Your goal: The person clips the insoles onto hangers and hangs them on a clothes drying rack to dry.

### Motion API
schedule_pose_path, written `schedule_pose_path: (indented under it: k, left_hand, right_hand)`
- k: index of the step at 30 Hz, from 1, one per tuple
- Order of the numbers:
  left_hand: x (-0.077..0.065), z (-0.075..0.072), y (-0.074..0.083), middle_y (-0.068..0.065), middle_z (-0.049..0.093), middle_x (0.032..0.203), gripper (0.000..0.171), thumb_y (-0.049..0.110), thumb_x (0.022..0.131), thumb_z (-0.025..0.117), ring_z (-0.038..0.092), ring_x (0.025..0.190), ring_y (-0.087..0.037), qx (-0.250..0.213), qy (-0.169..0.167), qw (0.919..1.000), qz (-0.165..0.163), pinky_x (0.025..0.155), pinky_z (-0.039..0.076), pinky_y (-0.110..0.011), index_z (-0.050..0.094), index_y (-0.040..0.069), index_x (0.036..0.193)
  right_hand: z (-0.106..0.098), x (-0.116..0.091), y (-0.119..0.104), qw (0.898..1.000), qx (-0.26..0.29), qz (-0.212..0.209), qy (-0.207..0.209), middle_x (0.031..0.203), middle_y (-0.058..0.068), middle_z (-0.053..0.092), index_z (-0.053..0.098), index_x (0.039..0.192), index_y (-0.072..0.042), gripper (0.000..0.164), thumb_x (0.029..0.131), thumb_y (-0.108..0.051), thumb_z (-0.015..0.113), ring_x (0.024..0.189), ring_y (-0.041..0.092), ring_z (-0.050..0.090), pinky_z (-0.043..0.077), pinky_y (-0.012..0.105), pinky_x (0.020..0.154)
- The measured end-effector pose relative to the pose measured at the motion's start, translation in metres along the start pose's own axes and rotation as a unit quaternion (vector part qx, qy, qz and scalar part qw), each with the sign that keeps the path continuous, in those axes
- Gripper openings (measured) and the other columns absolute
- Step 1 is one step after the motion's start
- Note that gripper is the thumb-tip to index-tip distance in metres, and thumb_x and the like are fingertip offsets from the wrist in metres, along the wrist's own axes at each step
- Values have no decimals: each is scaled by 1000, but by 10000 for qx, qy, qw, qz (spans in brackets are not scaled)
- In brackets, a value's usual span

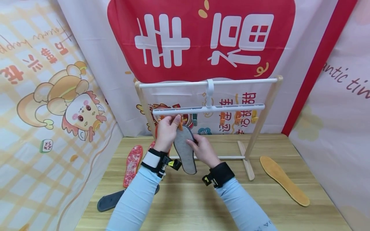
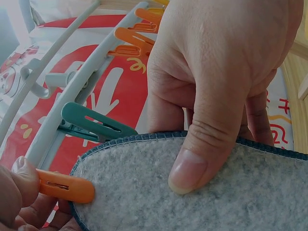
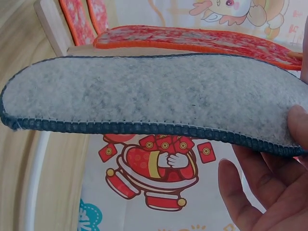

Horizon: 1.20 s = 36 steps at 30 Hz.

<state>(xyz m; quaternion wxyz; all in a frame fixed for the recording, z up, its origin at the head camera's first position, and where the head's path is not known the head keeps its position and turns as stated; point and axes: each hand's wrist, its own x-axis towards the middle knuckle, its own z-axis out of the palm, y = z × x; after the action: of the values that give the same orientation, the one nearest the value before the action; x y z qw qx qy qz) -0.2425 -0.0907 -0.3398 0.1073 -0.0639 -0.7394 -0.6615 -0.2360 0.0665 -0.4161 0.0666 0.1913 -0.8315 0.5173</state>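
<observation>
A grey felt insole [image 1: 185,150] with a dark blue stitched edge hangs upright below the hanger bar [image 1: 209,109]. My left hand [image 1: 167,131] pinches an orange clip [image 2: 67,186], whose tip overlaps the insole's upper end. My right hand [image 1: 203,149] holds the insole by its right edge; in the left wrist view its thumb presses the grey felt face. Right behind, a red mottled insole [image 3: 192,41] with an orange rim hangs close by, partly covered by my left hand in the head view. A green clip [image 2: 98,122] sits on the bar beside the insole.
The hanger hooks over the top rod of a wooden-sided rack [image 1: 173,84]. More clips, including a yellow clip [image 1: 254,116], hang at the bar's right. On the table lie red insoles [image 1: 133,165], a dark insole [image 1: 111,200] partly under my left arm, and a tan insole [image 1: 284,181].
</observation>
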Motion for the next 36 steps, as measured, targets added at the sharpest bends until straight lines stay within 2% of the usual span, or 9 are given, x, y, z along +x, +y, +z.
schedule_pose_path:
  k: [4,8,15,19,26,30,33,34,36]
  left_hand:
    - [0,0,0,-8,67,118,39,37,99,57,61,107,-19,124,-12,9999,-111,91,49,-40,65,6,122]
    - [1,-1,-2,-6,67,121,38,36,99,59,60,111,-17,279,-101,9995,-145,95,47,-41,66,10,127]
    - [0,-5,-2,-15,69,112,41,36,97,64,61,109,-20,-145,-505,9985,-171,99,43,-41,68,5,122]
    - [-2,-6,0,-14,70,108,38,34,98,62,58,114,-18,-98,-650,9976,-234,105,40,-40,69,3,119]
    - [-7,-3,3,-10,63,131,42,31,100,61,51,127,-15,-17,-669,9972,-348,111,35,-41,61,5,133]
    - [-10,-2,5,-9,61,134,42,29,101,59,50,129,-15,26,-691,9967,-430,112,34,-41,60,5,135]
    - [-13,-2,7,-9,60,135,41,27,102,58,51,122,-11,87,-710,9964,-449,105,39,-36,59,5,136]
    - [-14,-2,7,-8,61,134,41,28,102,58,57,108,-12,141,-686,9964,-467,94,44,-33,59,5,136]
    - [-15,-3,8,-7,61,134,40,27,102,58,56,101,-5,159,-677,9964,-477,87,44,-25,59,6,136]
  right_hand:
    - [0,1,0,9999,26,69,-96,96,4,70,69,108,-7,17,100,-20,60,83,14,67,57,33,72]
    - [0,1,2,9999,31,100,-125,95,4,70,69,110,-7,18,101,-20,60,82,14,67,57,32,70]
    - [-3,1,6,9998,67,198,-77,90,3,69,69,108,-7,17,100,-19,61,77,15,64,55,33,67]
    - [-5,1,9,9995,26,302,-85,87,3,67,68,106,-7,15,100,-20,61,75,17,61,53,33,65]
    - [-8,2,11,9990,-152,423,82,87,4,65,67,105,-7,15,100,-20,61,75,18,60,53,34,64]
    - [-7,3,12,9985,-196,488,127,88,4,65,66,105,-8,15,100,-21,62,76,18,61,53,34,65]
    - [-6,4,14,9983,-229,514,164,87,4,64,67,104,-8,15,100,-22,62,75,18,60,52,34,64]
    - [-5,5,14,9982,-241,521,175,87,4,64,67,104,-8,15,100,-22,62,74,19,59,51,34,63]
    - [-5,6,15,9982,-251,517,199,88,4,64,67,105,-8,16,99,-22,63,75,18,60,52,34,64]
